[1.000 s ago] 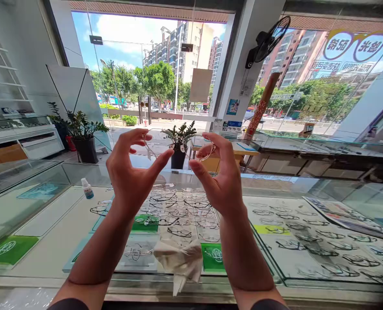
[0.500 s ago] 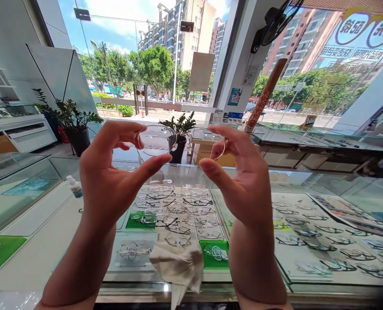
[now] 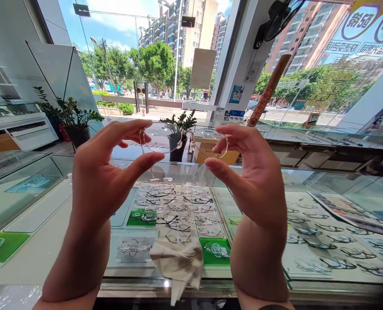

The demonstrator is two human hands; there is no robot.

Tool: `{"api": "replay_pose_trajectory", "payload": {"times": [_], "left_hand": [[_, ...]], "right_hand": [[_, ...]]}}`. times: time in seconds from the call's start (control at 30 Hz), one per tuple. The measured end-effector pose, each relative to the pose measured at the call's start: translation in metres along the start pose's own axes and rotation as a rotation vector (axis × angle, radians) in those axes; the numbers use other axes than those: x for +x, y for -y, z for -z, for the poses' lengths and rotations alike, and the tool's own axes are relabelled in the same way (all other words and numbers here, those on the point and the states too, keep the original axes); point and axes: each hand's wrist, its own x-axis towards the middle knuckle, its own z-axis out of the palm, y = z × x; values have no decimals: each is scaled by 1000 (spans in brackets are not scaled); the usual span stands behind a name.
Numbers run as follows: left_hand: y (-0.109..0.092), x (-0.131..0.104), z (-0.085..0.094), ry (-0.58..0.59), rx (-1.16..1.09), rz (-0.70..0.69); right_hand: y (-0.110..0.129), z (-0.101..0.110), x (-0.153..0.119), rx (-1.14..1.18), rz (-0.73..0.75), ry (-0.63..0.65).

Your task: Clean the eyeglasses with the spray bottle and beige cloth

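A pair of round, thin-rimmed eyeglasses [image 3: 180,144] with clear lenses is held up in front of me at about chest height. My left hand [image 3: 109,165] grips its left end with the fingers, and the thumb points inward below the left lens. At the right end, the fingers of my right hand [image 3: 248,170] hold the frame near the hinge, with that thumb just under the right lens. The thin temples are hard to make out. Below lies a crumpled beige cloth [image 3: 178,262] on the front of the glass counter [image 3: 207,277].
Rows of spectacle frames [image 3: 175,198] lie inside the counter, with more frames [image 3: 327,241] to the right. A magazine [image 3: 349,213] rests on the right side. Potted plants [image 3: 77,122], a cardboard box [image 3: 215,151] and a glass front [image 3: 114,43] stand beyond.
My hands have spread slightly apart, the left one shifting left and the right one right. The eyeglasses have moved a little to the right in view.
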Motion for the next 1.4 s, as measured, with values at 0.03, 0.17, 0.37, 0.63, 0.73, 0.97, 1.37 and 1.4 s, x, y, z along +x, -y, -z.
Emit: {"api": "replay_pose_trajectory", "payload": {"times": [0.03, 0.17, 0.37, 0.63, 0.73, 0.97, 1.37, 1.4], "left_hand": [[0, 0, 1, 16, 4, -7], [3, 2, 3, 64, -17, -3], [6, 3, 4, 32, -56, -7], [6, 4, 6, 44, -96, -13], [6, 3, 7, 43, -82, -15], [2, 2, 0, 10, -3, -65], [-4, 1, 0, -11, 50, -98], [-5, 1, 0, -13, 43, -97]], "right_hand": [[0, 3, 1, 8, 0, 15], [0, 10, 1, -3, 0, 34], [6, 9, 0, -8, 6, 23], [8, 8, -2, -24, 22, 21], [8, 9, -2, -36, 19, 31], [0, 11, 1, -7, 6, 74], [-4, 14, 3, -8, -37, 121], [-4, 14, 3, -8, -36, 117]]}}
